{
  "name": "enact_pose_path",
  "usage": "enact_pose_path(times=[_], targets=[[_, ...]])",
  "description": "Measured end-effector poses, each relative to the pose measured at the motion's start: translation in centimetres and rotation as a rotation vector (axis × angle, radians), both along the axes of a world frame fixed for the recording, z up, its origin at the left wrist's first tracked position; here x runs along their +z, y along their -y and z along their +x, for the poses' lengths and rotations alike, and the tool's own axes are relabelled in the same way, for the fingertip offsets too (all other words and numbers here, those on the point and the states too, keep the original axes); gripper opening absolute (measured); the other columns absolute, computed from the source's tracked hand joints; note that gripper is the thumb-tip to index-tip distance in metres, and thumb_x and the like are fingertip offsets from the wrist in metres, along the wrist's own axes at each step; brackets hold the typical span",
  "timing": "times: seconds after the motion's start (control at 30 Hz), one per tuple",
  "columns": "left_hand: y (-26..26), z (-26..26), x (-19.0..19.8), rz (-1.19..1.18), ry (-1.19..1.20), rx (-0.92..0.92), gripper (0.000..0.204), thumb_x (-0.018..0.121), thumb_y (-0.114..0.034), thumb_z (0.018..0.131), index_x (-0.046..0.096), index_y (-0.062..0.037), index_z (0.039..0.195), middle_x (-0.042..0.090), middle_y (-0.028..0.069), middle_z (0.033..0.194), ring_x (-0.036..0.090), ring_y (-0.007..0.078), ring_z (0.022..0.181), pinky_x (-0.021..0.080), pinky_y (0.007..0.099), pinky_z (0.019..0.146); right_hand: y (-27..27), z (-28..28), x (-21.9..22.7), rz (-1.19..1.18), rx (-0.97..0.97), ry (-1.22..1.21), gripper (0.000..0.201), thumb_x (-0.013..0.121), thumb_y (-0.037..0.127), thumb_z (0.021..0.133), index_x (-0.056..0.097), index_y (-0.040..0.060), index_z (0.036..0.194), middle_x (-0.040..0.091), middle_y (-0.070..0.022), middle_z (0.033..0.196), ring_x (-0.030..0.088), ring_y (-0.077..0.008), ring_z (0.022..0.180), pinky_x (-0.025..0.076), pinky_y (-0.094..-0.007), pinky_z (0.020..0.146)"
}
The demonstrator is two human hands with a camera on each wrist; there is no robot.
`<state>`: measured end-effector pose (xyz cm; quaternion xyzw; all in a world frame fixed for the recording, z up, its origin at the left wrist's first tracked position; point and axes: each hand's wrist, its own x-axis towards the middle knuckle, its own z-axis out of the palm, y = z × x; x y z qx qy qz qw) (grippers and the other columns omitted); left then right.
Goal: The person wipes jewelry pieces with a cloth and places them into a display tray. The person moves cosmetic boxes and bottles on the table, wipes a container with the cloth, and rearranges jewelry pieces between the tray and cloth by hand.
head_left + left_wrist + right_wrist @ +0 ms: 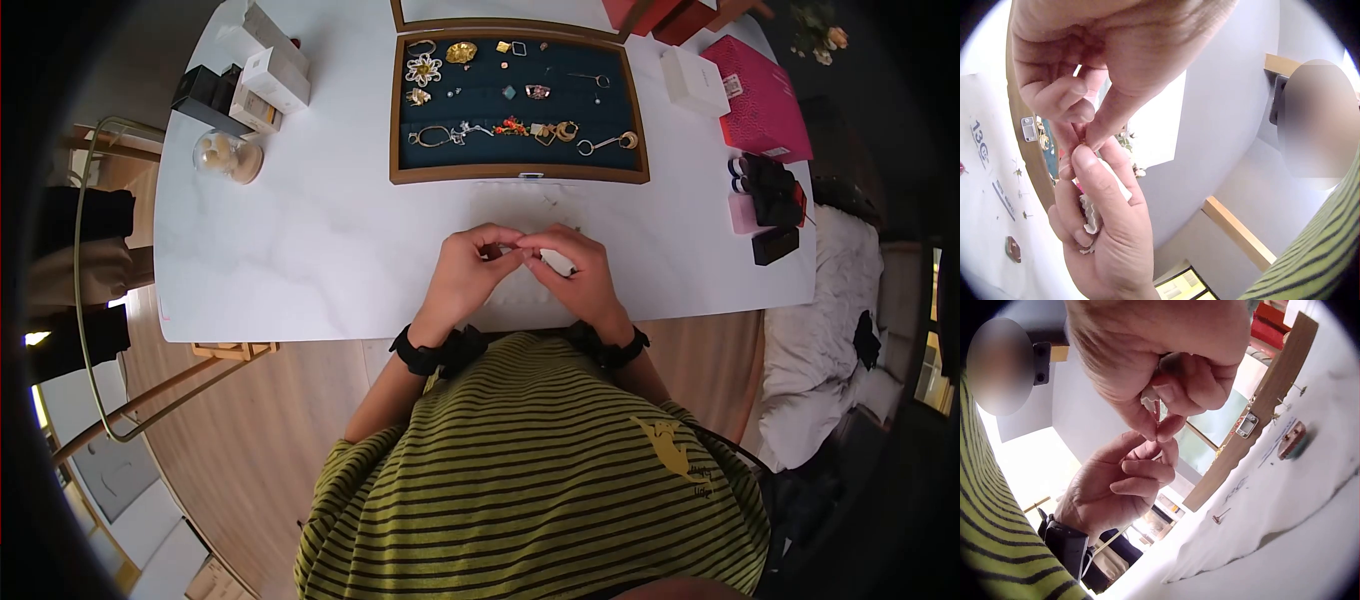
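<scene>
Over the near side of the table, my left hand [468,268] and right hand [580,275] meet fingertip to fingertip. Thumb and forefinger of each pinch at a tiny thing between them; cannot tell what it is. Tucked in the right hand's curled fingers is a soft white piece with a scalloped edge [1090,215]. Below the hands lies a thin white sheet [985,187] with blue print. Small stud earrings [1018,170] and a reddish-brown and green piece [1292,440] rest on it.
A wooden jewelry case [520,173] stands open beyond the hands, with rings, brooches and other jewelry on dark lining. White boxes [277,80] and a glass dome [215,153] are at left. A pink box [765,105] and dark items [773,190] sit at right.
</scene>
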<state>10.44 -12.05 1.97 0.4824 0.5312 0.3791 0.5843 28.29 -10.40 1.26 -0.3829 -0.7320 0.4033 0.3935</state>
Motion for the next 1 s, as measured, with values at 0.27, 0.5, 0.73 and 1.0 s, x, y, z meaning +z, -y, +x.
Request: enact_pose_path(times=[0.27,0.5,0.73,1.0], targets=[[0.4,0.1,0.1,-0.083,0.055,-0.034,0.016,0.066,-0.005,0.087,0.070,-0.0005,0.102,0.068,0.0016,0.083,0.053,0.0062,0.064,0.044,0.0216,0.060,0.3,0.5,-0.1,0.015,-0.034,-0.020,0.025,0.067,-0.003,0.080,0.069,0.0054,0.103,0.068,-0.0080,0.086,0.066,-0.0204,0.078,0.052,-0.0289,0.070],[0.5,0.1,-0.5,-0.043,0.038,-0.047,0.014,0.064,-0.010,0.092,0.070,-0.0029,0.103,0.063,-0.0019,0.072,0.047,0.0022,0.054,0.036,0.0183,0.045,1.1,0.4,-0.7,-0.037,-0.062,-0.079,0.024,0.068,-0.002,0.080,0.067,0.0051,0.102,0.068,-0.0081,0.088,0.067,-0.0209,0.080,0.052,-0.0291,0.071],[0.6,-0.1,-1.3,-0.071,-0.040,-0.060,0.013,0.066,-0.011,0.091,0.070,-0.0016,0.099,0.060,-0.0026,0.067,0.046,0.0020,0.052,0.034,0.0178,0.045,1.6,0.2,-1.2,-0.035,-0.101,-0.070,0.019,0.070,0.002,0.080,0.067,0.0047,0.099,0.069,-0.0087,0.089,0.067,-0.0233,0.080,0.052,-0.0313,0.071],[0.2,-0.2,-1.8,-0.008,-0.150,-0.038,0.010,0.067,-0.010,0.089,0.070,-0.0026,0.095,0.057,-0.0036,0.064,0.047,0.0026,0.055,0.035,0.0189,0.050,1.5,0.1,-1.5,-0.058,-0.150,-0.094,0.015,0.072,0.005,0.081,0.067,0.0042,0.094,0.068,-0.0089,0.089,0.066,-0.0243,0.080,0.051,-0.0314,0.070]])
